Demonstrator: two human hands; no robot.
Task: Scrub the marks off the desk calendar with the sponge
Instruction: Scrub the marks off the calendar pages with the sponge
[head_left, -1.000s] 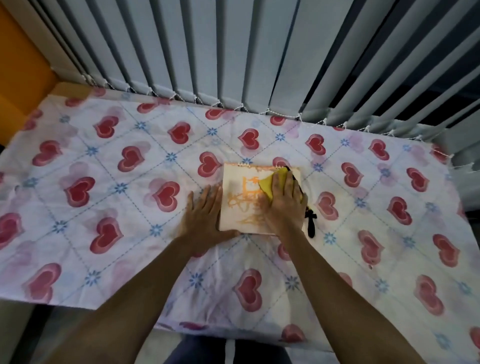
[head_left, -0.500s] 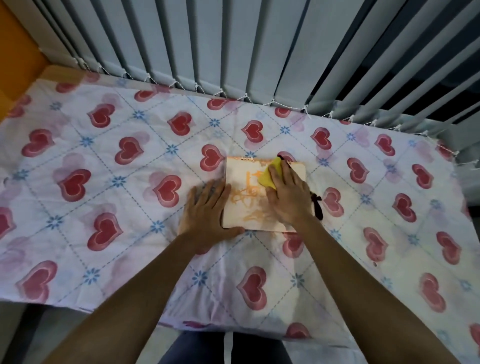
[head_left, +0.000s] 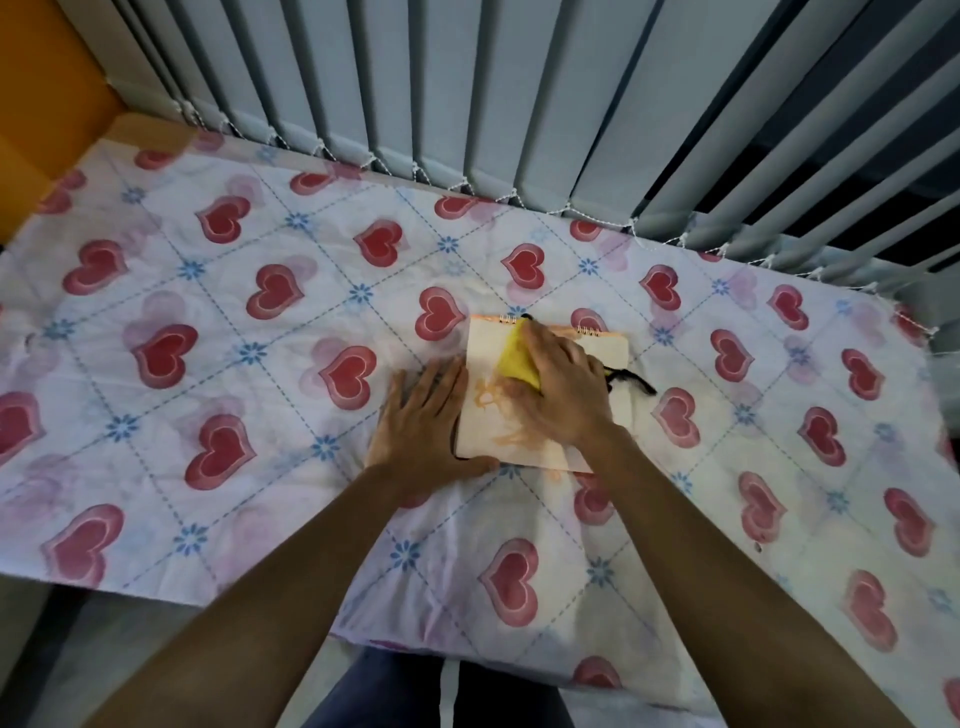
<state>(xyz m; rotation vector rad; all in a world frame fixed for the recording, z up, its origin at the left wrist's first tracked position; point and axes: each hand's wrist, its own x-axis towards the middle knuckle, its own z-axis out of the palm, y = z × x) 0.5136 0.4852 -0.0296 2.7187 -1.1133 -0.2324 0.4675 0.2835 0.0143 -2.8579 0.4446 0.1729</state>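
Note:
A small spiral-bound desk calendar (head_left: 485, 421) lies flat on the heart-patterned cloth, with smeared orange marks across its pale page. My right hand (head_left: 563, 387) presses a yellow sponge (head_left: 514, 358) onto the upper middle of the page; most of the sponge is hidden under my fingers. My left hand (head_left: 421, 431) lies flat on the cloth against the calendar's left edge, thumb along its near edge, steadying it.
A black cord-like object (head_left: 631, 382) pokes out from beside the calendar on the right. The table is covered by a white cloth (head_left: 208, 364) with red hearts. Grey vertical blinds (head_left: 467, 104) hang along the far edge. An orange wall (head_left: 47, 104) stands at far left.
My right hand has slid the sponge leftward and toward the calendar's top edge. The left hand stays at the calendar's left edge. The view has shifted slightly.

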